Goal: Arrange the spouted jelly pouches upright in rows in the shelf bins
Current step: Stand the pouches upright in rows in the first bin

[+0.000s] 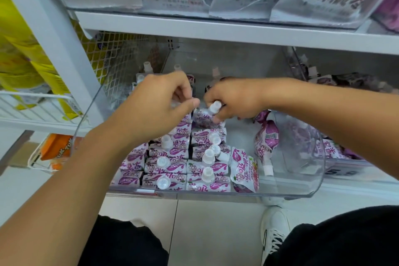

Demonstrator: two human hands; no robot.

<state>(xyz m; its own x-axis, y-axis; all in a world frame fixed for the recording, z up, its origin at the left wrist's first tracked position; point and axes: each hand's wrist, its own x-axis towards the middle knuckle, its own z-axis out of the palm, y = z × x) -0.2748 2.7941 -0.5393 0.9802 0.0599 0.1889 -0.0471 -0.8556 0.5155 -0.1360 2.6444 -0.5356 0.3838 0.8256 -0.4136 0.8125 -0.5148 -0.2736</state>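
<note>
Right fingers [218, 117]: pinching a pouch [205, 117] below its cap.
Left fingers [190, 102]: curled, grip unclear.
Bin [302, 190]: rows upright.

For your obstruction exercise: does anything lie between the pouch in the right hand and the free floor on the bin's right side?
Nothing visible blocks the nearest bare floor of the clear bin beside the right hand and its pouch. Farther right, one loose pouch lies on its side, taking up room.

Both hands [160, 101] [232, 98] over pouches [172, 157] (purple-white) in clear bin [302, 188]
</note>
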